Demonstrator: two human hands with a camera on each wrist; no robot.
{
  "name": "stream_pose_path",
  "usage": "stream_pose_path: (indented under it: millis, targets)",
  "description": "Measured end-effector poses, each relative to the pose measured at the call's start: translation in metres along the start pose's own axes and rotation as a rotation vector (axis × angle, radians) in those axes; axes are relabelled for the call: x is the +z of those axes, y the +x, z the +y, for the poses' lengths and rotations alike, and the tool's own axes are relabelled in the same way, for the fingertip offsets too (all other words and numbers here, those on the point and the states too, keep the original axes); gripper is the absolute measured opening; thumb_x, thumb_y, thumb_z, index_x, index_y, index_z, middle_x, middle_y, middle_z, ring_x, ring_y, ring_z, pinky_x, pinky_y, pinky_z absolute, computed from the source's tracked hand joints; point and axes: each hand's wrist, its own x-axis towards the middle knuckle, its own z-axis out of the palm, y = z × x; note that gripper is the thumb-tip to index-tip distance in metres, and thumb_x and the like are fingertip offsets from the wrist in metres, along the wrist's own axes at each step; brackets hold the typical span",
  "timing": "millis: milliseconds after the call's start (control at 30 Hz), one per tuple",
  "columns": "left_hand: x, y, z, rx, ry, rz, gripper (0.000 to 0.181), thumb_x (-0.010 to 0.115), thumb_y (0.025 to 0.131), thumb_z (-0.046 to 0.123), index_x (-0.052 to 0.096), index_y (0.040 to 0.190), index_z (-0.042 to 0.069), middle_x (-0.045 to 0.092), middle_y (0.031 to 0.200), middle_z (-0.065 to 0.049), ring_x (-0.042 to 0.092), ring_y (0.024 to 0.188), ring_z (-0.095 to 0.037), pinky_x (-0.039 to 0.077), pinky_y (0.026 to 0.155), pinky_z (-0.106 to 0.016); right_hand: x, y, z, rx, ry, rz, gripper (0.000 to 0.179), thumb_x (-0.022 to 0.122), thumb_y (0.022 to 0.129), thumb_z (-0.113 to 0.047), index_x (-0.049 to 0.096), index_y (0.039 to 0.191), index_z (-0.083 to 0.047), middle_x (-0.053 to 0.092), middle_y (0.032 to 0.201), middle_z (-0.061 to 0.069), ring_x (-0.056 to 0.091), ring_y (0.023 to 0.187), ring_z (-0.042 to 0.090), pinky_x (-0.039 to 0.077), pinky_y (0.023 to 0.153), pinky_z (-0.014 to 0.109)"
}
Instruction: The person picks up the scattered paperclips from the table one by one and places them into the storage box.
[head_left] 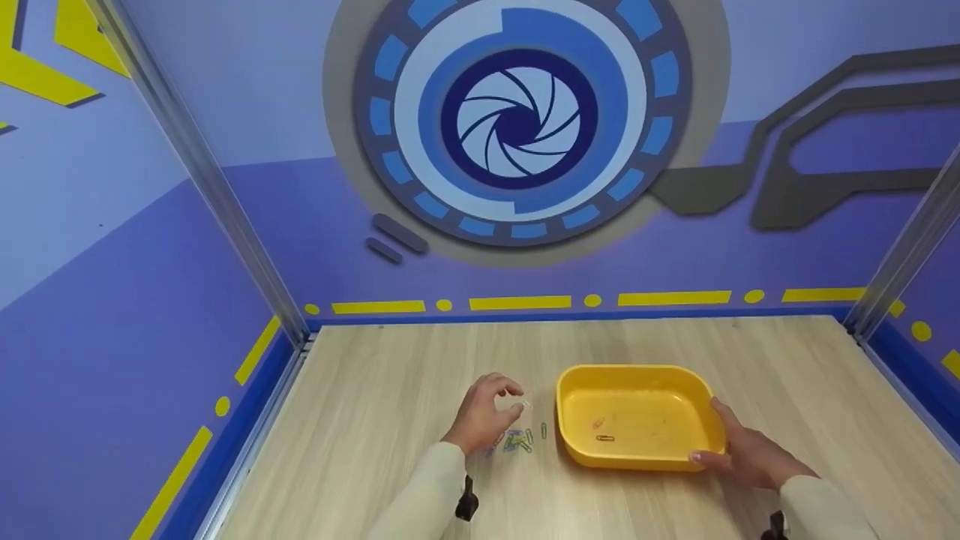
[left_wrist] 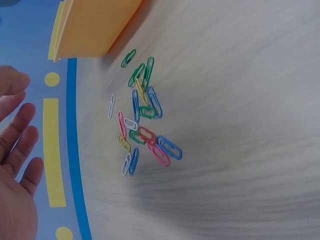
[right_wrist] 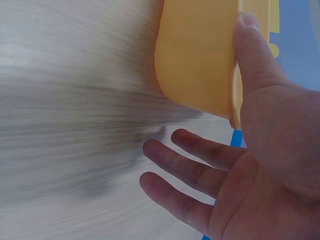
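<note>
My left hand [head_left: 484,412] hovers over the table left of the yellow plastic bin [head_left: 637,461], thumb and fingers apart. In the left wrist view, the fingers [left_wrist: 20,145] curve loosely with nothing between them. A white paper clip [left_wrist: 111,106] lies on the table apart from a loose pile of colored paper clips [left_wrist: 145,134]. My right hand [head_left: 757,454] holds the bin's right end. The right wrist view shows the thumb on the bin's rim [right_wrist: 235,95] and three fingers spread away from it; the index finger is hidden. Inside the bin lie a dark paper clip [head_left: 605,438] and a reddish one [head_left: 598,423].
A light wood-grain table [head_left: 360,420] bears everything. Behind it stands a blue-purple printed wall [head_left: 300,225], with metal posts [head_left: 217,195] at the corners. A green paper clip [left_wrist: 128,58] lies between the pile and the bin.
</note>
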Motion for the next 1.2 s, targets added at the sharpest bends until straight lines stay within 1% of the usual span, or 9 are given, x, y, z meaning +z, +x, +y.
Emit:
stream_pose_path:
  millis: [67, 433, 533, 667, 800, 867, 1000, 1100, 1200]
  targets:
    - [-0.001, 0.000, -0.001, -0.010, -0.002, -0.006, 0.016, 0.065, 0.083, 0.024, 0.061, 0.097, 0.030, 0.057, 0.100, 0.012, 0.052, 0.097, -0.016, 0.041, 0.081, -0.029, 0.000, -0.001, 0.000, 0.002, 0.008, -0.001, 0.122, 0.059, 0.065, -0.070, -0.012, 0.145, -0.011, 0.024, 0.143, 0.028, 0.032, 0.122, 0.048, 0.020, 0.097, 0.066]
    - [-0.009, 0.001, -0.013, -0.046, 0.012, 0.010, 0.018, 0.066, 0.082, 0.023, 0.062, 0.099, 0.023, 0.056, 0.098, 0.011, 0.053, 0.097, -0.016, 0.043, 0.083, -0.030, -0.004, -0.001, -0.005, -0.008, 0.026, -0.002, 0.121, 0.058, 0.066, -0.071, -0.013, 0.144, -0.011, 0.024, 0.144, 0.028, 0.034, 0.122, 0.047, 0.022, 0.098, 0.065]
    - [-0.010, 0.000, -0.014, -0.060, 0.021, 0.007, 0.017, 0.065, 0.083, 0.025, 0.062, 0.099, 0.025, 0.055, 0.098, 0.013, 0.053, 0.098, -0.015, 0.044, 0.084, -0.030, -0.004, -0.001, -0.004, -0.020, 0.022, 0.000, 0.122, 0.057, 0.066, -0.071, -0.014, 0.144, -0.010, 0.024, 0.144, 0.028, 0.035, 0.121, 0.047, 0.022, 0.098, 0.065]
    - [-0.008, -0.001, -0.016, -0.041, 0.004, 0.012, 0.015, 0.065, 0.083, 0.023, 0.062, 0.097, 0.026, 0.057, 0.098, 0.011, 0.054, 0.099, -0.019, 0.045, 0.084, -0.034, -0.005, -0.001, -0.002, -0.021, 0.021, 0.000, 0.121, 0.056, 0.067, -0.071, -0.014, 0.144, -0.009, 0.023, 0.144, 0.029, 0.034, 0.121, 0.047, 0.021, 0.099, 0.065]
    - [-0.005, -0.004, -0.018, -0.020, -0.003, 0.007, 0.015, 0.066, 0.082, 0.019, 0.062, 0.096, 0.024, 0.059, 0.098, 0.007, 0.054, 0.096, -0.019, 0.045, 0.082, -0.035, -0.003, -0.002, 0.001, 0.003, 0.040, -0.016, 0.121, 0.058, 0.067, -0.070, -0.014, 0.144, -0.010, 0.021, 0.145, 0.028, 0.034, 0.121, 0.046, 0.019, 0.099, 0.066]
    - [-0.005, -0.007, -0.020, -0.026, 0.004, 0.002, 0.015, 0.066, 0.082, 0.019, 0.062, 0.095, 0.025, 0.059, 0.098, 0.008, 0.054, 0.095, -0.016, 0.045, 0.081, -0.034, -0.002, -0.002, 0.002, 0.007, 0.039, -0.026, 0.122, 0.058, 0.067, -0.070, -0.014, 0.144, -0.009, 0.020, 0.145, 0.028, 0.032, 0.122, 0.046, 0.019, 0.098, 0.066]
    - [-0.005, -0.011, -0.024, -0.005, 0.000, 0.021, 0.017, 0.066, 0.082, 0.018, 0.061, 0.095, 0.027, 0.059, 0.098, 0.006, 0.054, 0.094, -0.016, 0.046, 0.081, -0.037, -0.004, 0.000, 0.001, 0.006, 0.024, -0.014, 0.122, 0.058, 0.066, -0.070, -0.012, 0.144, -0.008, 0.021, 0.145, 0.028, 0.031, 0.123, 0.047, 0.019, 0.098, 0.066]
    - [-0.007, -0.012, -0.025, -0.003, 0.002, 0.035, 0.017, 0.067, 0.081, 0.018, 0.061, 0.095, 0.025, 0.059, 0.098, 0.006, 0.054, 0.094, -0.016, 0.047, 0.081, -0.037, -0.005, 0.001, 0.000, 0.005, 0.017, -0.022, 0.123, 0.058, 0.065, -0.071, -0.012, 0.144, -0.007, 0.020, 0.145, 0.029, 0.030, 0.123, 0.048, 0.019, 0.098, 0.066]
    - [-0.008, -0.014, -0.025, -0.023, 0.005, 0.030, 0.016, 0.067, 0.081, 0.019, 0.061, 0.095, 0.026, 0.059, 0.098, 0.007, 0.053, 0.093, -0.014, 0.046, 0.079, -0.033, -0.006, 0.001, 0.000, 0.004, 0.012, -0.030, 0.123, 0.058, 0.066, -0.071, -0.011, 0.144, -0.006, 0.020, 0.144, 0.029, 0.032, 0.122, 0.048, 0.021, 0.098, 0.066]
